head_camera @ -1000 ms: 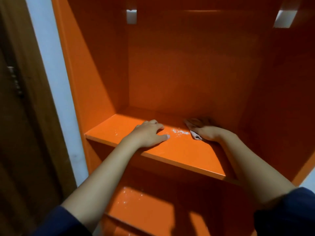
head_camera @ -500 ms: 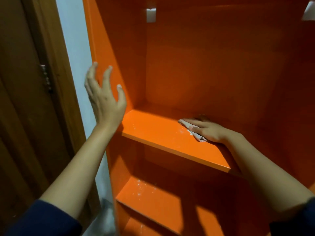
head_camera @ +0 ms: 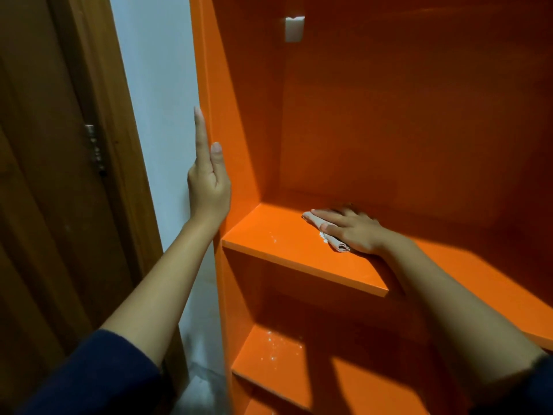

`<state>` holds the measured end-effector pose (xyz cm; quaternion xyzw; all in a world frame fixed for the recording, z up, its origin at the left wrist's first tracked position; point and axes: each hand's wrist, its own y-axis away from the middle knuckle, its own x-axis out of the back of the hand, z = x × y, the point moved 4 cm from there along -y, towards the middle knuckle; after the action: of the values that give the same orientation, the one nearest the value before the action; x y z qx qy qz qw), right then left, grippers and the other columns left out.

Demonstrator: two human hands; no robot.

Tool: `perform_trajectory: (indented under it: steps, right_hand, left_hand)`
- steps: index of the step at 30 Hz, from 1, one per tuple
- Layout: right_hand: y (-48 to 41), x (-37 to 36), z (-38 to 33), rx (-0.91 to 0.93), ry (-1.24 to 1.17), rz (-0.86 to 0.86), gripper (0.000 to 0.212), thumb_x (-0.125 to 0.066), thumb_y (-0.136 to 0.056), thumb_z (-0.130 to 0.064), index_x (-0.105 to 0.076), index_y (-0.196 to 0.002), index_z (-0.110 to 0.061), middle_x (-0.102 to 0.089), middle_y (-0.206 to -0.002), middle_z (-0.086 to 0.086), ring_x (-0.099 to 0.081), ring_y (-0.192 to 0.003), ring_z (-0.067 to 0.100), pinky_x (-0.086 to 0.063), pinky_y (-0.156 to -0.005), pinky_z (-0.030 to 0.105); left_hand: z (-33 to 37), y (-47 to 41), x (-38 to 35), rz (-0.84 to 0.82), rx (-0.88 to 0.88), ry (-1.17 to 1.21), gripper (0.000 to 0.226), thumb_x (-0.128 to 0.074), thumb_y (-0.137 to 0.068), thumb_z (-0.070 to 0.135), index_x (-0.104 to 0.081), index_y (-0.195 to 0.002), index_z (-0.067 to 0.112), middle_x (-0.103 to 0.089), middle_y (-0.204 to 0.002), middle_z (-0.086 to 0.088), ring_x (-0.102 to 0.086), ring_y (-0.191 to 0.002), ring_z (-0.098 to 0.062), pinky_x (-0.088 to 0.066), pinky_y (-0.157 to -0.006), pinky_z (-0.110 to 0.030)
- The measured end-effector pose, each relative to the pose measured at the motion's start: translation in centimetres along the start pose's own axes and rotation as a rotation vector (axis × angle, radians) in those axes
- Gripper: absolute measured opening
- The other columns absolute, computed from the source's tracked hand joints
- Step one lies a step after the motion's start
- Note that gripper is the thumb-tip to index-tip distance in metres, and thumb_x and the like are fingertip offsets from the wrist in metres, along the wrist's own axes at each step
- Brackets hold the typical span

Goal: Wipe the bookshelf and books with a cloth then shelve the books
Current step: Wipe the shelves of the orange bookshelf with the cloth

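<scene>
An orange bookshelf (head_camera: pixel 374 121) fills the view, with no books in sight. My right hand (head_camera: pixel 350 229) lies flat with straight fingers on a folded pale cloth (head_camera: pixel 336 245), pressing it onto the middle shelf board (head_camera: pixel 287 253). White dust specks lie on the board just left of the cloth. My left hand (head_camera: pixel 208 181) rests against the bookshelf's left side panel (head_camera: pixel 206 70), fingers straight and pointing up, thumb on the panel's front edge.
A lower shelf (head_camera: pixel 269 357) also carries white dust. A pale wall strip (head_camera: pixel 158 115) and a brown wooden door with a hinge (head_camera: pixel 94 148) stand left of the bookshelf. A white bracket (head_camera: pixel 294 28) sits at the upper back.
My left hand left the shelf board, rose and came to rest on the left side panel. My right hand slid the cloth leftward along the board.
</scene>
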<state>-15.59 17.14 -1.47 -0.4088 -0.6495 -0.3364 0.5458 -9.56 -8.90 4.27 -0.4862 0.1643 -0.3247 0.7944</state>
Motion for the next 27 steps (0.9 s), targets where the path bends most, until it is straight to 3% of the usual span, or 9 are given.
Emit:
perform_trajectory:
  steps: [5,8,11,14,16,19,24,27]
  right_hand:
    - [-4.8,-0.9,-0.1,0.156,-0.221,-0.044,0.037,-0.03,-0.091,-0.064,-0.025,-0.127,-0.07,-0.017,-0.156,-0.015,-0.011,-0.145,0.02,-0.01,-0.115,0.054]
    - [-7.0,-1.4,-1.1,0.304,-0.276,-0.116,0.035,-0.027,-0.084,-0.068,-0.025,-0.117,-0.079,-0.018,-0.154,-0.023,-0.006,-0.146,0.013,-0.005,-0.116,0.054]
    - [-8.2,-1.2,-2.4,0.373,-0.247,-0.136,0.039,-0.025,-0.084,-0.068,-0.025,-0.122,-0.075,-0.018,-0.153,-0.024,-0.006,-0.145,0.013,-0.003,-0.116,0.053]
    - [-8.8,-1.1,-3.3,0.422,-0.321,-0.18,0.038,-0.033,-0.097,-0.05,-0.029,-0.134,-0.059,-0.022,-0.151,-0.022,-0.015,-0.141,0.008,-0.006,-0.118,0.04]
    - [-8.9,-1.5,-3.9,0.481,-0.347,-0.206,0.041,-0.037,-0.099,-0.044,-0.033,-0.14,-0.048,-0.026,-0.151,-0.018,-0.02,-0.141,0.007,-0.011,-0.118,0.039]
    - [-8.7,-1.4,-4.8,0.527,-0.216,-0.148,0.046,-0.034,-0.089,-0.059,-0.034,-0.135,-0.056,-0.027,-0.152,-0.016,-0.018,-0.142,0.011,-0.013,-0.117,0.046]
    - [-6.1,-0.9,-6.0,0.599,-0.1,-0.132,0.04,-0.036,-0.1,-0.041,-0.032,-0.138,-0.05,-0.023,-0.154,-0.005,-0.017,-0.141,0.017,-0.011,-0.116,0.035]
    - [-4.2,-0.7,-6.5,0.598,-0.083,-0.107,0.041,-0.037,-0.1,-0.04,-0.035,-0.14,-0.043,-0.025,-0.153,-0.004,-0.016,-0.141,0.017,-0.012,-0.113,0.036]
  left_hand:
    - [-0.3,0.1,0.0,0.049,-0.006,0.001,0.053,-0.024,-0.101,0.032,-0.008,-0.148,0.014,-0.028,-0.054,0.008,-0.03,-0.041,-0.006,-0.023,-0.039,-0.02]
    - [-0.2,0.2,-0.1,0.074,0.017,-0.006,0.054,-0.024,-0.101,0.041,-0.009,-0.147,0.018,-0.032,-0.054,0.003,-0.032,-0.042,-0.01,-0.028,-0.039,-0.026]
    - [0.2,0.3,0.0,0.065,0.021,-0.018,0.054,-0.021,-0.096,0.05,-0.007,-0.143,0.026,-0.045,-0.06,-0.018,-0.04,-0.045,-0.027,-0.037,-0.04,-0.041]
    - [0.6,0.4,0.0,0.076,0.021,-0.055,0.055,-0.02,-0.094,0.054,-0.008,-0.141,0.029,-0.047,-0.063,-0.022,-0.042,-0.047,-0.032,-0.038,-0.042,-0.045]
    - [0.7,0.4,0.0,0.085,0.02,-0.081,0.056,-0.02,-0.095,0.054,-0.009,-0.142,0.026,-0.046,-0.061,-0.023,-0.04,-0.046,-0.032,-0.036,-0.041,-0.045]
    - [0.7,0.4,0.1,0.101,0.037,-0.109,0.058,-0.021,-0.095,0.052,-0.011,-0.144,0.023,-0.042,-0.057,-0.022,-0.038,-0.044,-0.032,-0.034,-0.041,-0.044]
    - [0.6,0.6,0.1,0.11,0.057,-0.131,0.052,-0.025,-0.1,0.043,-0.014,-0.146,0.022,-0.041,-0.056,-0.018,-0.038,-0.044,-0.028,-0.034,-0.042,-0.04]
    - [0.2,0.6,0.1,0.118,0.066,-0.135,0.053,-0.026,-0.099,0.035,-0.016,-0.148,0.016,-0.036,-0.053,-0.003,-0.035,-0.043,-0.01,-0.031,-0.041,-0.026]
